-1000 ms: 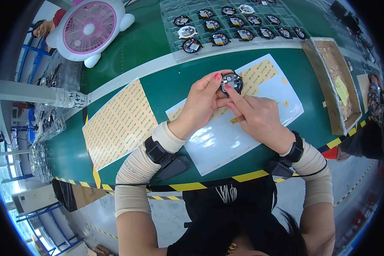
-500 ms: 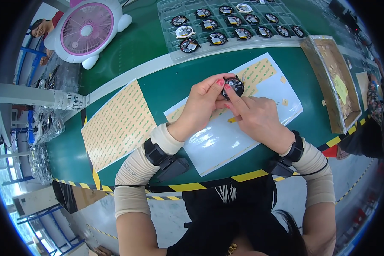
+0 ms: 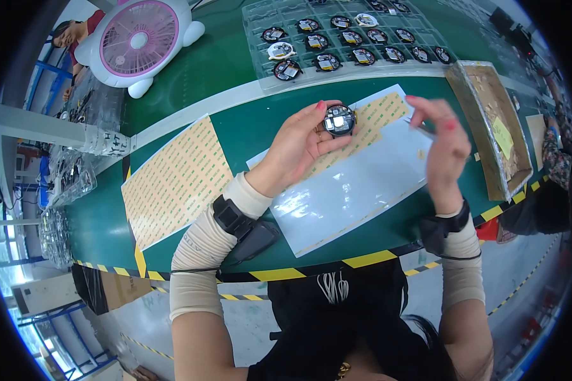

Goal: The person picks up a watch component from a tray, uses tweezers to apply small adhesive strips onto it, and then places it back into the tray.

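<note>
Clearance: green tabletop (image 3: 245,127) left of the white sheet (image 3: 346,197). Obstructions: left hand (image 3: 299,143) above it, right hand (image 3: 446,140) over its right edge, box (image 3: 484,136) farther right, tray (image 3: 292,9) beyond its far end.

1 head-worn fisheye looks down on the hands (image 3: 293,147), seemingly near.

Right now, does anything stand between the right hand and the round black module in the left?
Nothing visible does: the gap between the blurred right hand and the round black module, held by the left hand, looks open. The white sheet with its tan strip lies below.
</note>
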Tool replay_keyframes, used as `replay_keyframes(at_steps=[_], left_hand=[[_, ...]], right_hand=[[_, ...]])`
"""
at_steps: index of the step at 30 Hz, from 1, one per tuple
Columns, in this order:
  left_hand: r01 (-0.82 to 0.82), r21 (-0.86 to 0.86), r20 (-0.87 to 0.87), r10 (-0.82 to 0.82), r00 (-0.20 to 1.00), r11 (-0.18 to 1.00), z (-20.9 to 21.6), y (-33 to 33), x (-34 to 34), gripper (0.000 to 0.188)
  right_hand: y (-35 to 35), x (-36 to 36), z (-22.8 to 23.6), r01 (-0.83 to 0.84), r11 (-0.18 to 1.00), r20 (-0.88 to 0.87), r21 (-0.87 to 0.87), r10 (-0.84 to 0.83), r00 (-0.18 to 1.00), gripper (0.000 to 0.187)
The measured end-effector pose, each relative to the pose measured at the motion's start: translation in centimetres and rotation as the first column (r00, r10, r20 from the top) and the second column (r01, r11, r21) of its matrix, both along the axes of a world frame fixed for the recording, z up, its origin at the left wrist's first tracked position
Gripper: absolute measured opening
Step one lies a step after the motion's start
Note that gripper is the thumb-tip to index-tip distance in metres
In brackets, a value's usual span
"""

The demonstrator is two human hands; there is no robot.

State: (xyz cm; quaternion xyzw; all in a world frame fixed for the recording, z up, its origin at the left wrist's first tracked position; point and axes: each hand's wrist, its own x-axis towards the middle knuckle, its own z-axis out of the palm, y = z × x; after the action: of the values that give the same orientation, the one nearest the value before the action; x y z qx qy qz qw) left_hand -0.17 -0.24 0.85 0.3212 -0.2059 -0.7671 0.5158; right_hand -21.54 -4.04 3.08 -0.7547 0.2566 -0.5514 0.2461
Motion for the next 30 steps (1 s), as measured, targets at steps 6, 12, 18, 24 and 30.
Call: replay_keyframes(at_steps=[6,12,18,24,30], left_hand=[[0.1,-0.084,0.258,-0.075,0.963,0.991,0.0,-0.3,1.1,0.033],[0.118,-0.088,0.216,-0.097,0.972,0.989,0.2,-0.5,1.9,0.033],[0.13,-0.059,0.168,-0.119,0.979,0.99,2.1,0.0,0.7,0.032],[0.093,-0.058,0.223,-0.078,0.972,0.994,0.6,-1.0,0.5,0.033],[0.059,0.016,0.151,-0.06,0.987,0.998,-0.8,-1.5,-0.6,0.033]], right_hand=[[-1.4,-3.0,-0.4,-0.26,0.7,0.336,0.665,0.031,0.941,0.052],[-0.8,0.3,0.1,-0.265,0.591,0.442,0.762,-0.176,0.88,0.051],[-1.7,-2.7,-0.6,-0.395,0.64,0.431,0.659,0.109,0.896,0.04],[-3.0,-2.6,-0.4,-0.219,0.492,0.217,0.843,0.062,0.974,0.027],[-3.1,-2.8,-2.7,-0.202,0.476,0.186,0.856,0.08,0.979,0.016]])
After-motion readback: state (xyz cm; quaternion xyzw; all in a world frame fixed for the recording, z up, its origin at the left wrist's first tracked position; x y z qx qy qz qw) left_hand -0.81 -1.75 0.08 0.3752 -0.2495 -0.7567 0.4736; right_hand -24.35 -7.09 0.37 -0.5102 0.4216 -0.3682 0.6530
